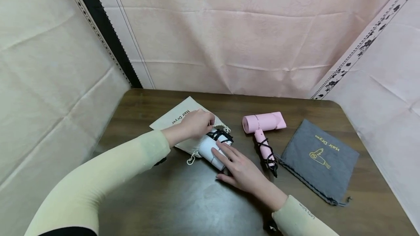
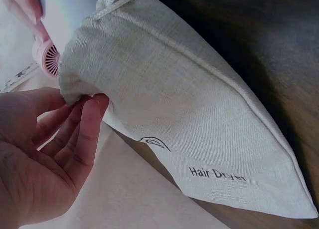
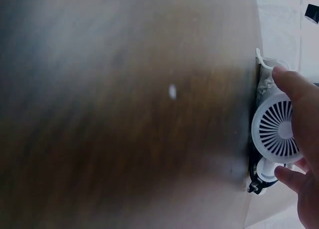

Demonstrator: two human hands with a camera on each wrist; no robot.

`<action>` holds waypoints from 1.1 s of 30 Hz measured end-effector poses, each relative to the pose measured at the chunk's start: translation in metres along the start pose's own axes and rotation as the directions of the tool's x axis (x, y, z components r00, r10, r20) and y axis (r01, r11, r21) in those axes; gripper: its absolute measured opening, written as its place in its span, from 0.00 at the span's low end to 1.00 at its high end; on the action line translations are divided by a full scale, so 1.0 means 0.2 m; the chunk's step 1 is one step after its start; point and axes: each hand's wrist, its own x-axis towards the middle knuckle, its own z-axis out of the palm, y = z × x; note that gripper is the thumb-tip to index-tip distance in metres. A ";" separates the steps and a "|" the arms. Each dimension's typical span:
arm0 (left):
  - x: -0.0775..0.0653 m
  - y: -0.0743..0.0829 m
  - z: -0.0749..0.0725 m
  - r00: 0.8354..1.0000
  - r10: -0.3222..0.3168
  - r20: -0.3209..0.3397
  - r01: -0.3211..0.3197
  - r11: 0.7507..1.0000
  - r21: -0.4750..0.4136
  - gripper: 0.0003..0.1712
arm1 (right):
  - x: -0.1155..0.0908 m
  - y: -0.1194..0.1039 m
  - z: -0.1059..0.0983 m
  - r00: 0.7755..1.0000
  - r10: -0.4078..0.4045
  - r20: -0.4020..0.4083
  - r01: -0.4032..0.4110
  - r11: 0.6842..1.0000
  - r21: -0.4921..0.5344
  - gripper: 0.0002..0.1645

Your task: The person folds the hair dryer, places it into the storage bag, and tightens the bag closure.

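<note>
A white hair dryer point(image 1: 209, 151) lies partly inside a cream drawstring bag point(image 1: 168, 120) printed "Hair Dryer". My left hand point(image 2: 55, 154) pinches the edge of the bag's mouth between thumb and fingers. Black cord point(image 1: 220, 134) is wrapped about the dryer's handle, close by that hand in the head view. My right hand point(image 1: 244, 172) touches the dryer's outer end, its fingers spread and fairly straight over the body. In the right wrist view the round slotted grille point(image 3: 275, 129) of the dryer faces the camera, with fingers on either side of it.
A pink hair dryer point(image 1: 262, 122) with black cord round its handle lies right of the white one. Farther right is a flat grey drawstring bag point(image 1: 323, 159) with yellow print. All rest on a brown wooden table point(image 1: 157, 199), with hanging pale cloths point(image 1: 229, 39) behind and beside it.
</note>
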 end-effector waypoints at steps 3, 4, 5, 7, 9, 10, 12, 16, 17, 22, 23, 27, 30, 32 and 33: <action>0.00 -0.01 0.01 1.000 0.001 0.007 -0.001 1.000 -0.025 0.08 | 0.01 -0.01 0.02 1.000 0.021 -0.013 -0.021 1.000 -0.006 0.52; 0.00 -0.01 0.01 1.000 -0.002 0.007 0.002 0.999 -0.034 0.07 | 0.02 -0.01 0.03 1.000 0.019 -0.018 -0.019 1.000 -0.010 0.51; 0.01 -0.02 0.01 1.000 -0.009 0.009 0.010 0.999 -0.048 0.07 | 0.03 -0.01 0.03 1.000 0.014 -0.022 -0.014 1.000 -0.014 0.50; 0.01 -0.03 0.00 1.000 -0.019 0.011 0.020 0.998 -0.068 0.06 | 0.05 0.00 0.03 1.000 0.000 -0.031 -0.001 1.000 -0.017 0.48; 0.01 -0.03 -0.01 1.000 -0.026 0.011 0.027 0.996 -0.082 0.06 | 0.06 0.01 0.03 0.999 -0.023 -0.048 0.022 0.999 -0.024 0.46; 0.01 -0.04 -0.01 1.000 -0.024 0.009 0.025 0.996 -0.086 0.06 | 0.06 0.01 0.03 0.998 -0.035 -0.056 0.034 0.999 -0.025 0.45; 0.01 -0.03 -0.03 1.000 -0.024 0.004 0.024 0.995 -0.092 0.07 | 0.07 0.02 0.03 0.995 -0.062 -0.076 0.060 0.998 -0.034 0.44; 0.01 -0.02 -0.06 1.000 -0.017 -0.003 0.017 0.996 -0.089 0.08 | 0.09 0.01 0.02 0.987 -0.125 -0.101 0.118 0.991 -0.067 0.44; 0.01 -0.01 -0.06 1.000 -0.017 -0.002 0.017 0.996 -0.088 0.08 | 0.09 0.01 0.02 0.985 -0.140 -0.105 0.132 0.988 -0.075 0.44; 0.00 0.00 -0.08 1.000 -0.026 0.013 0.027 0.996 -0.087 0.08 | 0.11 0.01 0.02 0.976 -0.191 -0.108 0.180 0.978 -0.102 0.45; 0.00 0.01 -0.09 0.999 -0.029 0.016 0.031 0.995 -0.090 0.08 | 0.11 0.01 0.03 0.974 -0.198 -0.109 0.187 0.977 -0.104 0.45; 0.00 0.01 -0.09 1.000 -0.026 0.007 0.027 0.995 -0.098 0.08 | 0.13 0.03 0.03 0.969 -0.222 -0.110 0.209 0.971 -0.114 0.44; 0.00 0.01 -0.09 1.000 -0.015 0.006 0.016 0.991 -0.131 0.08 | 0.15 0.04 0.03 0.967 -0.230 -0.108 0.218 0.969 -0.117 0.44; 0.00 0.01 -0.11 1.000 -0.008 0.013 0.010 0.987 -0.160 0.08 | 0.17 0.05 0.03 0.963 -0.244 -0.112 0.230 0.966 -0.122 0.44; -0.01 0.01 -0.11 1.000 -0.005 0.016 0.007 0.985 -0.172 0.08 | 0.17 0.05 0.03 0.960 -0.254 -0.114 0.240 0.963 -0.125 0.44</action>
